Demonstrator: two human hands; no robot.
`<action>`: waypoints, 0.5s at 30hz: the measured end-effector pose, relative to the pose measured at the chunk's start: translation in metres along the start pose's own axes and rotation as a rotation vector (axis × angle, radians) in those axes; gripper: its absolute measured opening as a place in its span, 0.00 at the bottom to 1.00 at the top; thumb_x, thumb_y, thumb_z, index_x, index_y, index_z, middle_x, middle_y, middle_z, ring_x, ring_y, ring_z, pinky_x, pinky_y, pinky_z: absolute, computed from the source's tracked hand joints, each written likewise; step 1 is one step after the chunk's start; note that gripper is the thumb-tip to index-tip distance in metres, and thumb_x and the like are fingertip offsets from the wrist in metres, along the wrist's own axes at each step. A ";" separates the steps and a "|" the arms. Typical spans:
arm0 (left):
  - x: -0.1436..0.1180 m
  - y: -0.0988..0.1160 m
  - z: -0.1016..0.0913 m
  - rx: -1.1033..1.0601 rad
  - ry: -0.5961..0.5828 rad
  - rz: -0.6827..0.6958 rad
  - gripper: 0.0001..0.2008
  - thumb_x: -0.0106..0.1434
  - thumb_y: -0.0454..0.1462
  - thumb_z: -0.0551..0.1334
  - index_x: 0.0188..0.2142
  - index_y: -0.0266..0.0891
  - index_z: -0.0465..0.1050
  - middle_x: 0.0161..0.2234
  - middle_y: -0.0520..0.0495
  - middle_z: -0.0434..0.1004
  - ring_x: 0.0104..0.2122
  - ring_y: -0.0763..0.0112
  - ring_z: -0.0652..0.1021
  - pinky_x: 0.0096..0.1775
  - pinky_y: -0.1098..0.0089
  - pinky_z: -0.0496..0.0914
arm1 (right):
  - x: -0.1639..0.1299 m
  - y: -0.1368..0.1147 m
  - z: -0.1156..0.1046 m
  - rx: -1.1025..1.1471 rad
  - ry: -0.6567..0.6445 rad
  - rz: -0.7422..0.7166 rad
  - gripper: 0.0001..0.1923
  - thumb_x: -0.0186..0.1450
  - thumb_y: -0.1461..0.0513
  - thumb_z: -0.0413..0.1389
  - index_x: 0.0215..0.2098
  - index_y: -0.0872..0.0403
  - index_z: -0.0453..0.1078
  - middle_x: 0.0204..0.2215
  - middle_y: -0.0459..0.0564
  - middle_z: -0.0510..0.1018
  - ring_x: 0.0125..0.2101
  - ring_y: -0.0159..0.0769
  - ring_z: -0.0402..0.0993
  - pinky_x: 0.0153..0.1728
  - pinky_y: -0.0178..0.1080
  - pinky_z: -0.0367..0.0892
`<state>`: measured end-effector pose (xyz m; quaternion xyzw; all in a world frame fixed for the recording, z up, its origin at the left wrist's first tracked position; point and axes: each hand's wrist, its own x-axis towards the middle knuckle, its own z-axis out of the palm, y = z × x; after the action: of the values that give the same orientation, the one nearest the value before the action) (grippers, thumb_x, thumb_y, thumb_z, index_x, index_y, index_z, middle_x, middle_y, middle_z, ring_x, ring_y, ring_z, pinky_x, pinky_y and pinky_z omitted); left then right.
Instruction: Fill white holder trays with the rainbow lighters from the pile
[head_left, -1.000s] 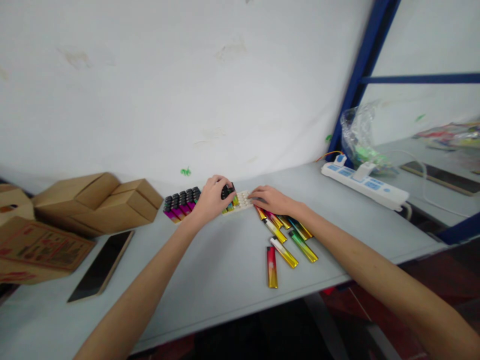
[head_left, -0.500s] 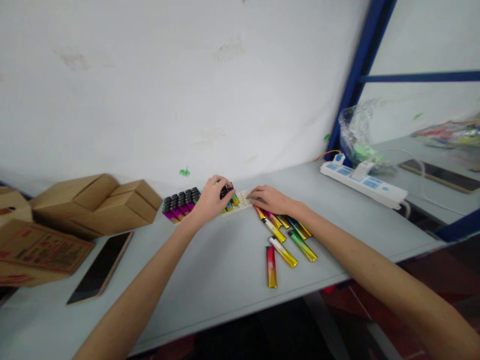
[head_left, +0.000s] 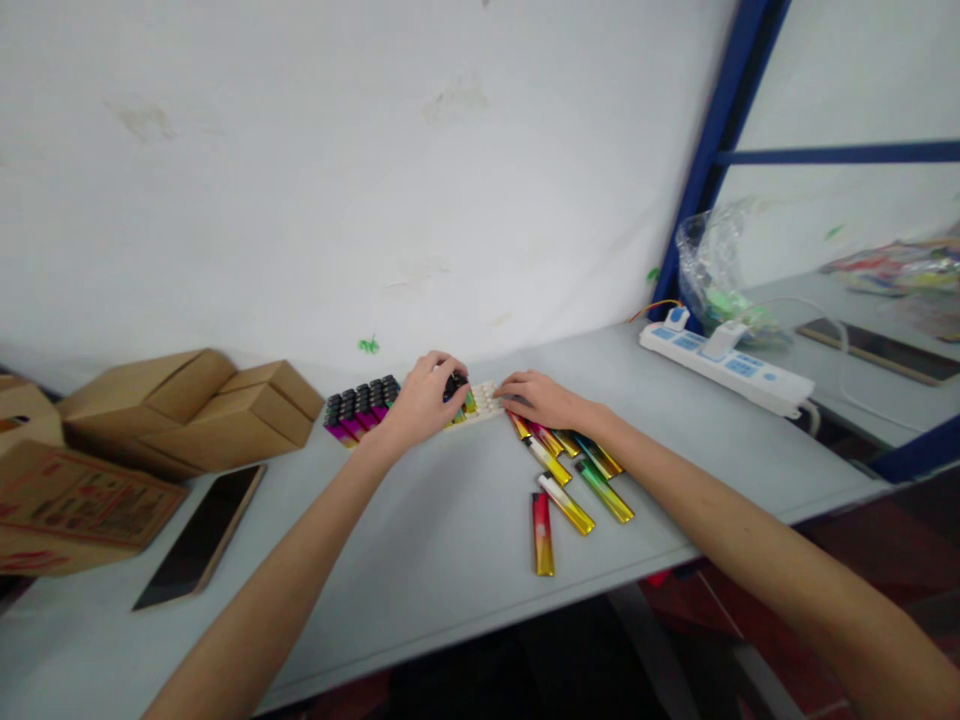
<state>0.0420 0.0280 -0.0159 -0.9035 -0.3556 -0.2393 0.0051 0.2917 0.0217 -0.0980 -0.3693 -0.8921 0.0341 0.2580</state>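
Observation:
My left hand (head_left: 426, 400) is closed around a lighter (head_left: 470, 402) with a black top, standing in a white studded tray (head_left: 487, 404); its fingers partly hide it. Other lighters in the tray are mostly covered by that hand. My right hand (head_left: 546, 399) grips the tray's right end, fingertips on the studs. To the left of my left hand, a block of purple lighters (head_left: 361, 410) with black tops stands upright in rows. Below my right hand lie several loose lighters, among them a red-and-gold one (head_left: 543, 535), a white-and-gold one (head_left: 568, 504) and a green-and-gold one (head_left: 604, 491).
Brown cardboard boxes (head_left: 187, 410) stand at the left, with a dark phone (head_left: 201, 535) lying in front of them. A white power strip (head_left: 724, 368) with plugs is at the right, near a clear plastic bag (head_left: 712, 255) and a blue frame (head_left: 712, 150). A wall backs the table.
My left hand has shifted very slightly over the tray, and the lighter at its fingertips sits a little lower. My right hand and the loose lighters have stayed put.

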 end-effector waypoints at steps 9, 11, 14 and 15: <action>-0.036 0.067 -0.001 -0.097 0.025 -0.077 0.09 0.70 0.39 0.57 0.32 0.40 0.69 0.35 0.44 0.76 0.39 0.60 0.75 0.43 0.61 0.68 | 0.000 0.000 0.000 0.013 0.002 -0.005 0.16 0.74 0.61 0.53 0.55 0.57 0.75 0.49 0.60 0.79 0.48 0.45 0.77 0.54 0.48 0.69; -0.054 0.094 0.008 -0.128 -0.208 -0.153 0.16 0.70 0.45 0.57 0.27 0.41 0.65 0.26 0.48 0.73 0.28 0.64 0.73 0.34 0.64 0.64 | 0.000 0.000 0.000 0.024 0.003 -0.008 0.16 0.74 0.61 0.53 0.55 0.57 0.75 0.50 0.61 0.79 0.49 0.46 0.76 0.55 0.49 0.69; -0.075 0.131 0.019 -0.061 -0.393 -0.165 0.21 0.70 0.51 0.55 0.26 0.42 0.65 0.25 0.47 0.75 0.27 0.62 0.75 0.32 0.64 0.62 | -0.001 0.001 0.000 0.024 0.003 -0.003 0.16 0.75 0.60 0.52 0.56 0.57 0.75 0.50 0.61 0.79 0.50 0.46 0.76 0.55 0.50 0.68; -0.079 0.141 0.021 -0.036 -0.419 -0.160 0.20 0.70 0.52 0.56 0.28 0.42 0.66 0.26 0.46 0.76 0.29 0.60 0.76 0.33 0.63 0.62 | 0.000 0.001 0.000 0.022 -0.001 -0.002 0.16 0.75 0.60 0.52 0.56 0.57 0.75 0.50 0.61 0.79 0.50 0.46 0.76 0.56 0.50 0.68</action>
<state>0.0921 -0.1247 -0.0464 -0.9023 -0.4151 -0.0524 -0.1037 0.2928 0.0220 -0.0981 -0.3654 -0.8922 0.0439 0.2618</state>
